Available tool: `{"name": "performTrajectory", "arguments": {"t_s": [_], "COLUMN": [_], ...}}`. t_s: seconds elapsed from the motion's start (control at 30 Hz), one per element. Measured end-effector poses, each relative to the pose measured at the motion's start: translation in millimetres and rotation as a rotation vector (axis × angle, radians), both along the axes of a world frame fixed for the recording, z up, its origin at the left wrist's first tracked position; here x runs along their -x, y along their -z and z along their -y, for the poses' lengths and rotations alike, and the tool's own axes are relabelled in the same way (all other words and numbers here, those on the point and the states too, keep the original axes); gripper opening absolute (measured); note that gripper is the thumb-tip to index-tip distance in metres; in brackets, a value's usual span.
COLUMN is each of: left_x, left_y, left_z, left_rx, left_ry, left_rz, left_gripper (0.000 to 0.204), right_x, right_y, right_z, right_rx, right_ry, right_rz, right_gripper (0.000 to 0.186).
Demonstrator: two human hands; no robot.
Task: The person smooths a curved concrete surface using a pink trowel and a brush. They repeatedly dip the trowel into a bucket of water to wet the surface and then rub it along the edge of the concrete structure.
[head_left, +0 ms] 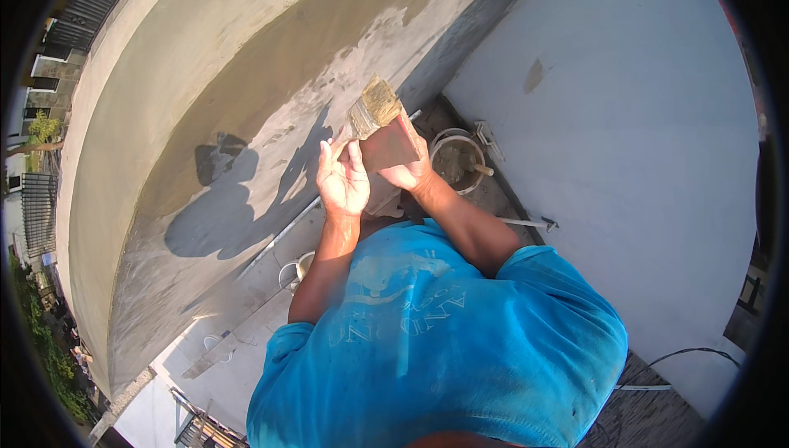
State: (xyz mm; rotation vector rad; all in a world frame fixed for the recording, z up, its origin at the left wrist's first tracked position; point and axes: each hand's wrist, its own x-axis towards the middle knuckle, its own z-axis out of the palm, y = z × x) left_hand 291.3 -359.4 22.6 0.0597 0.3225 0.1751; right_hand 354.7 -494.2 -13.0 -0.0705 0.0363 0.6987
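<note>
My left hand (343,185) is raised before the wall, its fingers pinched around the handle of a wide flat brush (378,103). The brush has pale yellowish bristles and a grey, caked band. In my right hand (411,173) is a reddish-brown plastering float (389,147), gripped from behind and below, its flat face turned partly toward me. The brush lies against or just over the float's upper edge; I cannot tell whether they touch. Most of my right fingers are hidden behind the float.
A curved wall (271,111) with wet, patchy plaster runs along the left. At right stands a pale smooth wall (625,119). Between them, a bucket (460,152) holds grey mortar and a wooden-handled tool. A long straightedge (238,333) lies lower left; a dark cable (690,352) curves lower right.
</note>
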Motion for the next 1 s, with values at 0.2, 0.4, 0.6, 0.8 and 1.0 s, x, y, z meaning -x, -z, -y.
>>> {"name": "performTrajectory", "arguments": {"t_s": [0.2,0.4,0.6,0.8,1.0], "left_x": [-2.1,0.1,42.8,94.2,136.5], "left_y": [-2.6,-38.1,-24.5,0.0,11.3], "left_z": [4.6,3.9,-30.5,-73.7,-99.8], "left_rx": [0.040,-0.051,-0.174,-0.255,-0.208], "left_ry": [0.036,0.036,0.016,-0.160,-0.213], "left_rz": [-0.026,-0.005,-0.095,-0.258,-0.170], "left_gripper": [0.023,0.020,0.020,0.024,0.026], "right_x": [3.5,-11.9,-78.8,-149.5,-191.7], "right_y": [16.3,-19.0,-147.0,-189.6,-206.4], "right_z": [10.6,64.2,76.7,33.2,12.9], "right_rx": [-0.060,0.437,0.718,1.099,1.208], "right_ry": [-0.011,0.132,0.834,1.398,1.711], "right_rz": [0.174,0.332,0.783,1.041,1.091], "right_gripper": [0.061,0.075,0.069,0.062,0.060]}}
